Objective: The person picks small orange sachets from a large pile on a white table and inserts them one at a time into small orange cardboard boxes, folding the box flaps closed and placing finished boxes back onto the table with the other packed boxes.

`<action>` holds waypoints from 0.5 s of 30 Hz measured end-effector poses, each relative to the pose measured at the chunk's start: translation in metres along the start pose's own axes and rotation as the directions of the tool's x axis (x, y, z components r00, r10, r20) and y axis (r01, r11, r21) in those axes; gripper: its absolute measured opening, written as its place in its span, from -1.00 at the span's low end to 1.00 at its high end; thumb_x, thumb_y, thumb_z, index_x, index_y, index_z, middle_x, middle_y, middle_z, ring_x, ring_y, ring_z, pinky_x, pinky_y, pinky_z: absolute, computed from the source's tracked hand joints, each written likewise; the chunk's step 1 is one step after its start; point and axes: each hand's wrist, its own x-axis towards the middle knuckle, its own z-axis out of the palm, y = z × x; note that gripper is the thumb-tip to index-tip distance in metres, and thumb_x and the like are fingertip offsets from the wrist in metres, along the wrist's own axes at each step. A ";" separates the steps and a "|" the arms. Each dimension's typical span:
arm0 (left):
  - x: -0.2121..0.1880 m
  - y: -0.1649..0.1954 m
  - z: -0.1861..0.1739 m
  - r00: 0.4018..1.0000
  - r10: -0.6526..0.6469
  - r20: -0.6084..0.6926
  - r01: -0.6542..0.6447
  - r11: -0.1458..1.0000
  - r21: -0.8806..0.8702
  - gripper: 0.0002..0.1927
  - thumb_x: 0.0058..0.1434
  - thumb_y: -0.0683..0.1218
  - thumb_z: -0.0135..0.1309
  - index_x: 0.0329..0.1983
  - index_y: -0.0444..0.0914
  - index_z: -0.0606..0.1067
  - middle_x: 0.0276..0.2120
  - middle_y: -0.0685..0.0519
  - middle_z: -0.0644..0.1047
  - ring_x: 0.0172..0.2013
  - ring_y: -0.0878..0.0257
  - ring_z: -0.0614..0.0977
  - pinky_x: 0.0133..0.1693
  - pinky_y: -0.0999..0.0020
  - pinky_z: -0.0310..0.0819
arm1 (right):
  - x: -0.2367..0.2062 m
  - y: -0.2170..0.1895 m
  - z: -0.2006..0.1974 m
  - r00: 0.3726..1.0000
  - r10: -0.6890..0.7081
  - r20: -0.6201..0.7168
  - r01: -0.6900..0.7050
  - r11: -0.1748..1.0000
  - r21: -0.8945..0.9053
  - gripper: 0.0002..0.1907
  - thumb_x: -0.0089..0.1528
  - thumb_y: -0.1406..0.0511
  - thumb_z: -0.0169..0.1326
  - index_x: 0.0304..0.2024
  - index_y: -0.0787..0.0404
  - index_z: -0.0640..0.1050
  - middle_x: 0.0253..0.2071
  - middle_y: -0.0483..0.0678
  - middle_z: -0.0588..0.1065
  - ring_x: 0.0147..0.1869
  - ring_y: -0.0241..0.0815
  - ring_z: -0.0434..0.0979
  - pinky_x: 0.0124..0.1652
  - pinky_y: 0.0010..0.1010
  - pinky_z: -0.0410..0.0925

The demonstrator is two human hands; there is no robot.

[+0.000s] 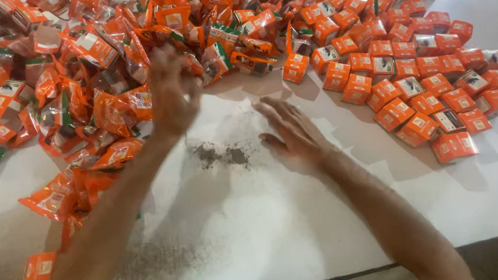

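Note:
My left hand is raised at the edge of a big heap of orange plastic pouches; its fingers are curled and blurred, and whether it grips a pouch is unclear. My right hand lies flat and open on the white table, fingers spread, holding nothing. Between the hands lies a small patch of dark powder. A spread of small orange boxes sits to the right of my right hand.
Loose orange pouches lie at the left beside my forearm, one flat piece near the front edge. More dark dust smears the table near the front. The table's right edge runs along a dark floor.

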 end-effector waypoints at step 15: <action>0.044 -0.098 -0.068 0.955 -0.260 0.144 0.199 0.919 0.341 -0.49 0.21 0.22 0.31 -0.11 -0.30 0.54 -0.01 -0.19 0.47 0.11 -0.17 0.43 0.11 -0.13 0.30 | 0.000 0.017 0.003 0.993 0.104 -0.058 -0.106 0.994 -0.026 -0.28 0.30 0.21 0.14 0.43 0.27 0.19 0.27 0.22 0.39 0.34 0.25 0.37 0.29 0.03 0.23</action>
